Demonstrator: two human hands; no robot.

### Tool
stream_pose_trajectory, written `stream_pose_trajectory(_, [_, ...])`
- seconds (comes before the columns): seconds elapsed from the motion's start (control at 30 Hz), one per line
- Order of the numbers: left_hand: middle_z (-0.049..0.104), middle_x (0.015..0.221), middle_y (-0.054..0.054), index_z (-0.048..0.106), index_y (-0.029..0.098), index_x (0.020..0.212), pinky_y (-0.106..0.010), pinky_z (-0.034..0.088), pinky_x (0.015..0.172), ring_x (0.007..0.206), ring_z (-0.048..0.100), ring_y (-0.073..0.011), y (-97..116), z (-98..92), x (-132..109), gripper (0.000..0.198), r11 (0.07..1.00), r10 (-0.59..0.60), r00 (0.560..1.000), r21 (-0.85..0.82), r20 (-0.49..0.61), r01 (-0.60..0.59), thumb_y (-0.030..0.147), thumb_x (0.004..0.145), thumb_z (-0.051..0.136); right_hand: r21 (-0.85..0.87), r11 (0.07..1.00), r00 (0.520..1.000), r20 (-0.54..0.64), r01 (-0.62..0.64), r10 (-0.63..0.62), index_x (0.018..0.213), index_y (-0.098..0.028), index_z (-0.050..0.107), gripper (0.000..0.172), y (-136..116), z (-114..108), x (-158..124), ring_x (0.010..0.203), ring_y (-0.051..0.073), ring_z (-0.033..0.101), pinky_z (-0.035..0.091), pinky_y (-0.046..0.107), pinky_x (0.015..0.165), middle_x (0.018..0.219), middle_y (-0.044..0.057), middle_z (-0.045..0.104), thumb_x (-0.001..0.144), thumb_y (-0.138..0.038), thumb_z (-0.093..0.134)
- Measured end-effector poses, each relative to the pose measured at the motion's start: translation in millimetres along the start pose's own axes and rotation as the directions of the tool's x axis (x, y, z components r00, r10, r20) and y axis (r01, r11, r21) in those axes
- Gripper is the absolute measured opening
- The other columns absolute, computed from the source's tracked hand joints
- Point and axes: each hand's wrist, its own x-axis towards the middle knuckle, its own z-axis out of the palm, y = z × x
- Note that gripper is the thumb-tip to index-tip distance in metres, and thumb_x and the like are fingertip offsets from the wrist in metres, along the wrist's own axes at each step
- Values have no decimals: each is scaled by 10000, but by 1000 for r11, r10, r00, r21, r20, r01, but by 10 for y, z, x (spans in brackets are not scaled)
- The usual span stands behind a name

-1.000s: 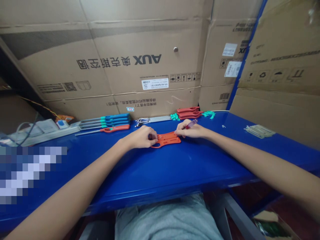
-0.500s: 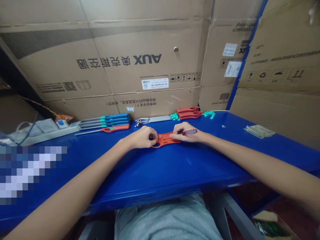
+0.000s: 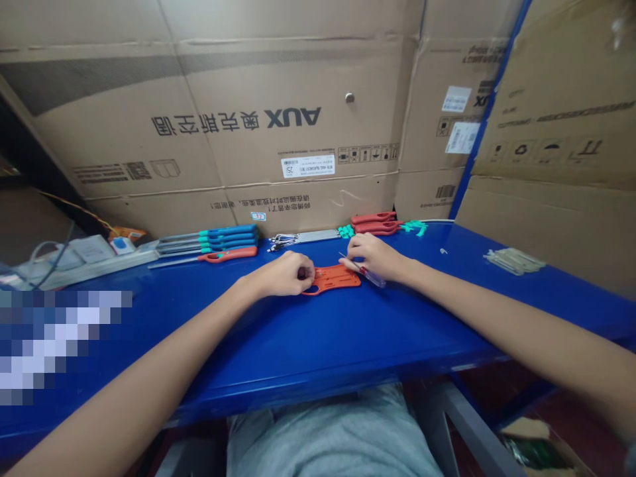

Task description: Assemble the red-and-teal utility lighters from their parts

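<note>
A flat orange plastic holder point(image 3: 334, 279) lies on the blue table point(image 3: 318, 338) in front of me. My left hand point(image 3: 284, 274) is closed and grips the holder's left end. My right hand point(image 3: 371, 255) rests at the holder's right end, its fingers pinched on a small screwdriver point(image 3: 365, 271) with a clear purple-red handle. The screwdriver lies slanted, its thin shaft pointing up and left past my fingers.
Blue and orange screwdrivers point(image 3: 213, 242) lie along the back edge, beside metal shafts point(image 3: 303, 238), green parts point(image 3: 415, 227) and more orange holders point(image 3: 375, 224). Clear plastic pieces point(image 3: 514, 260) sit at the right. Cardboard boxes point(image 3: 278, 119) wall the back. A power strip point(image 3: 94, 262) lies at the left.
My right hand turned the small screwdriver from handle pointing up right to handle pointing down right, and shifted slightly back. My left hand kept its grip on the holder.
</note>
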Motion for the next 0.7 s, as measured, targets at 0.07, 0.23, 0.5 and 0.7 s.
stream_pose_trajectory(0.07, [694,764,-36,674,139,735,-214,416,615,655,581,-129,50,-3,-2,134,1000,10,1000,8,3,-10,116,730,542,-142,990,999,35,16,-11,678,-129,678,325,34,9,12,768,181,520,314,317,698,797,107,650,923,-277,522])
stream_pose_trajectory(0.23, [680,755,-39,666,135,718,-217,410,631,663,568,-130,129,-6,0,125,999,29,1000,28,0,-29,107,734,545,-228,967,982,121,-115,145,709,-121,699,239,-16,26,60,849,215,548,322,340,747,878,131,680,876,-253,591])
stream_pose_trajectory(0.5, [675,739,-38,668,142,719,-219,391,592,628,551,-126,110,4,8,131,1000,10,1000,12,10,-10,135,731,537,201,868,864,337,-455,375,649,-155,591,237,-179,-264,48,563,118,542,362,239,555,629,29,648,785,-345,628])
stream_pose_trajectory(0.7, [657,689,-25,659,144,700,-221,372,560,583,523,-115,-6,8,17,144,1000,-8,1000,25,-11,8,143,723,516,180,847,788,499,-500,359,695,-162,604,72,-194,-344,42,588,133,574,375,236,539,680,36,674,727,-219,636])
